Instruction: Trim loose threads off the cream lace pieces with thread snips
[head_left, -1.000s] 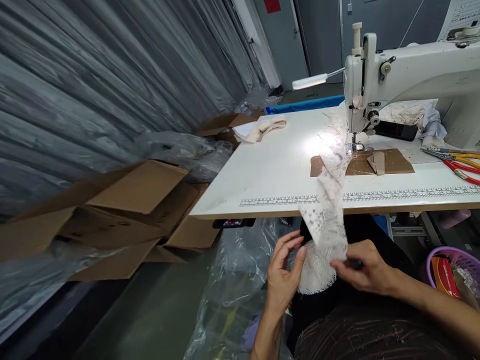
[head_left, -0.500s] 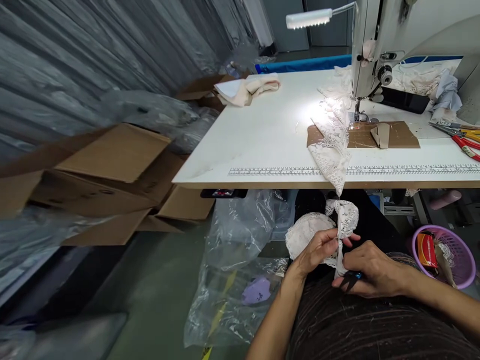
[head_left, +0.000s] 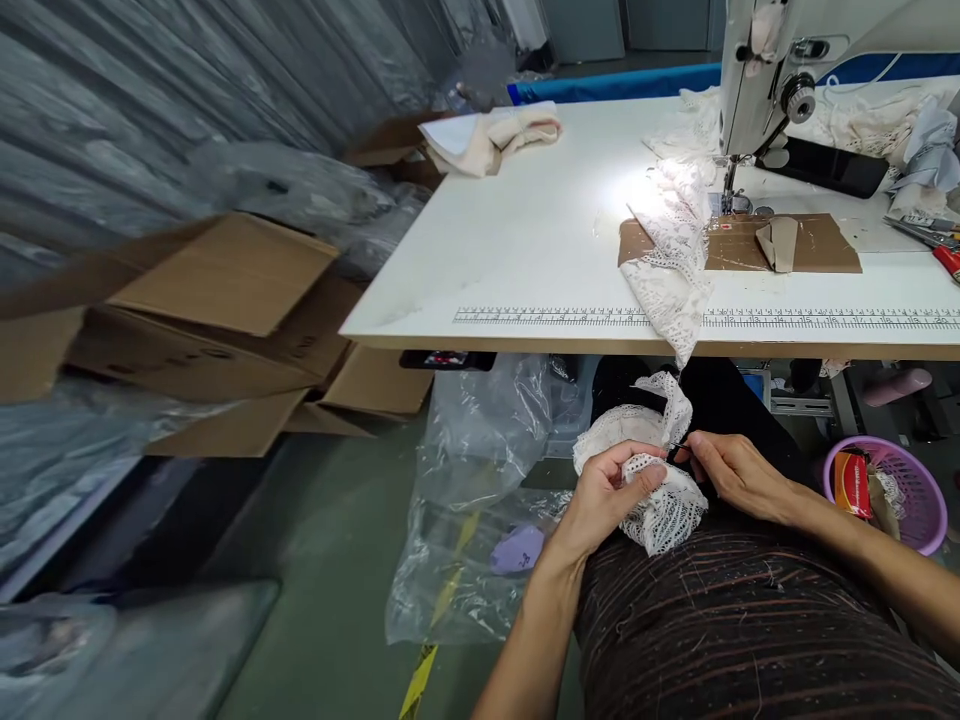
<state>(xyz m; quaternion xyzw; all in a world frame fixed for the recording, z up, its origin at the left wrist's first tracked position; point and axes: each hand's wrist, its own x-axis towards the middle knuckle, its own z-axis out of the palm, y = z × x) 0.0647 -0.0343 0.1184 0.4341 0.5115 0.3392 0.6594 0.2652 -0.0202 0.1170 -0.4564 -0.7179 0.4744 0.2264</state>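
Head view: a white table (head_left: 525, 250) spreads ahead of both hands, its near edge just beyond them. Well to the left of the hands sits a cardboard box (head_left: 217, 275) with its flaps spread. Ahead and to the right, past the table's printed ruler, stands a sewing machine (head_left: 757, 90). A clear plastic bag (head_left: 472, 450) hangs left of the hands, and a purple basket (head_left: 930, 520) is to the right of the right wrist. Straight ahead, a lace strip (head_left: 675, 270) lies on the table, its pointed end over the near edge. Below that end, above the lap, is the lace piece (head_left: 664, 515), pinched between the thumb and fingers of the left hand (head_left: 615, 485). Close beside it, the right hand (head_left: 739, 475) grips a dark tool (head_left: 679, 447), perhaps snips, though the fingers cover most of it; its thin tip is at the lace by the left fingertips.
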